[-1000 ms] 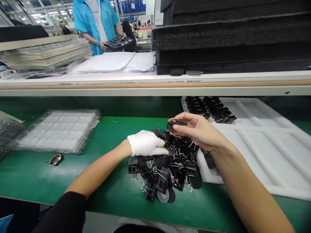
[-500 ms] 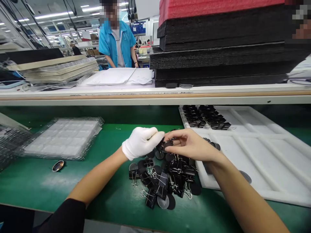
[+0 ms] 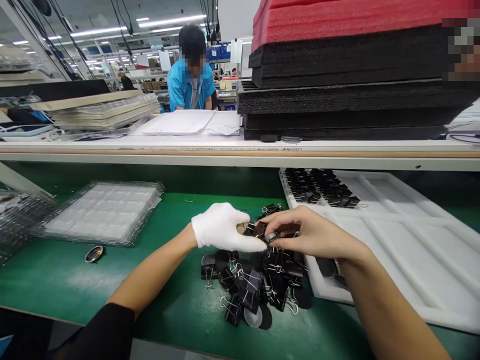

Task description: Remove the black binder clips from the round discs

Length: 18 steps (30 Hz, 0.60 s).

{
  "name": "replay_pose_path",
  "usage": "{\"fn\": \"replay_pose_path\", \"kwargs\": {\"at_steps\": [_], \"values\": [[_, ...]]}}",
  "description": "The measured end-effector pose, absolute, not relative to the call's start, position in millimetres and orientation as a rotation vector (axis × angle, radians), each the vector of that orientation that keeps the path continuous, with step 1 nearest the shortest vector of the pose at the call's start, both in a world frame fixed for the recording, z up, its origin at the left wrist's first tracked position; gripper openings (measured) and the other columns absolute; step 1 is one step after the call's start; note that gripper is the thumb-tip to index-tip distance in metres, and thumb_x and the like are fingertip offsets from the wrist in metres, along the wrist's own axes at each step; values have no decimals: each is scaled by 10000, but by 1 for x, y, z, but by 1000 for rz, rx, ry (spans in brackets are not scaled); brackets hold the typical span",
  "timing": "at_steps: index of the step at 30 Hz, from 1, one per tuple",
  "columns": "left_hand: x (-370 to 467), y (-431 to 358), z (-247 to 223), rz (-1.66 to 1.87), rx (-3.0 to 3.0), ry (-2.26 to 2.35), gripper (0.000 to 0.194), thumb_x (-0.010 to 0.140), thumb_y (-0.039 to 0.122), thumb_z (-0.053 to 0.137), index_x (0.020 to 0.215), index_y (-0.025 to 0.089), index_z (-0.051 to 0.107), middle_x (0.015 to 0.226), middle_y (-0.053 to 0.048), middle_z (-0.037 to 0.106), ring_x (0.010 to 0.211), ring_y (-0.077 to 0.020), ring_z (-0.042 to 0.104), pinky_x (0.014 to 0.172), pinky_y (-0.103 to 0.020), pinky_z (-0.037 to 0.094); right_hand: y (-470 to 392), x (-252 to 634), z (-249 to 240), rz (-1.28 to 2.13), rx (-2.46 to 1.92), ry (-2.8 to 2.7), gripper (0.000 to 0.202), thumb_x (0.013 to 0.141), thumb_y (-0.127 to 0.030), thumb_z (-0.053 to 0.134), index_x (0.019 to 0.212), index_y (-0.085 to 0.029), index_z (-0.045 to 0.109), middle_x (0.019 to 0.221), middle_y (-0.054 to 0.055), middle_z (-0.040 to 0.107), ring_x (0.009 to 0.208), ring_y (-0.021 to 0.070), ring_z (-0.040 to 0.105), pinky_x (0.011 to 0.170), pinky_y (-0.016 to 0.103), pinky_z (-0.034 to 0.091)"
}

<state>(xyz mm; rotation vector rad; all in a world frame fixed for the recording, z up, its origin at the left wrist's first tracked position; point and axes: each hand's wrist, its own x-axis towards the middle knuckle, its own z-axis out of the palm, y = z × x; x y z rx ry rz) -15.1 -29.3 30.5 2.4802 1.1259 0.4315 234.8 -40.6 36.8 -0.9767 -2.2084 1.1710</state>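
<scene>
My left hand (image 3: 225,227), in a white glove, has its thumb and fingers curved around a black binder clip (image 3: 258,229) with wire handles. From the other side, my bare right hand (image 3: 300,229) pinches the same clip together with a small round disc (image 3: 271,237). The fingers partly cover how the disc sits against the clip. Below both hands lies a loose pile of black binder clips (image 3: 251,290), mixed with black and clear round discs (image 3: 253,317), on the green table (image 3: 168,305).
To the right, a white compartmented tray (image 3: 390,240) has rows of black clips (image 3: 318,185) at its far left corner. A clear plastic tray (image 3: 101,212) and a small oval piece (image 3: 94,254) lie left. Overhead, a shelf (image 3: 210,159) carries black foam (image 3: 337,100). A person in blue (image 3: 191,85) stands beyond.
My left thumb and fingers have spread apart around the clip, where they were pinched together. My right hand has shifted slightly right and down. The person beyond has bent forward.
</scene>
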Motion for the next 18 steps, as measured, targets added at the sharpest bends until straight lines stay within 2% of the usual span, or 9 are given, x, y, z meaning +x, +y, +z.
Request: {"fn": "replay_pose_path", "kwargs": {"at_steps": [3,6,8,13,18], "values": [[-9,-33,26,435,2497,1187,583,761,681,677,555,206,408,484,55,409,493,-94,324,521,-265,242,-41,236,37,1096,-981,-2258,121,796,-234,755,900,-254,813,1039,40,808,1043,262,758,793,316,630],[-7,-32,24,508,2486,1250,546,773,617,667,542,208,389,472,56,368,486,-93,300,511,-267,238,-40,236,38,1166,-1001,-2167,95,775,-265,789,863,-233,806,1103,60,801,876,230,771,732,318,633],[-10,-28,26,566,2402,1255,522,793,573,653,545,206,377,484,59,359,497,-89,305,504,-258,247,-37,234,38,1228,-1041,-1939,154,737,-301,850,859,-220,801,1116,76,798,815,211,769,736,323,644],[-16,-20,36,746,2049,1209,440,875,513,578,597,207,430,506,65,406,488,-77,360,482,-236,268,-26,226,34,1378,-956,-1147,373,638,-398,973,896,-209,783,899,53,800,852,209,778,829,351,657],[-7,-25,32,775,1771,1121,395,918,526,566,687,211,509,446,78,486,392,-81,443,474,-231,377,-21,213,24,1473,-917,-875,398,551,-352,1028,834,-214,784,883,17,797,867,168,746,863,351,641]]}}
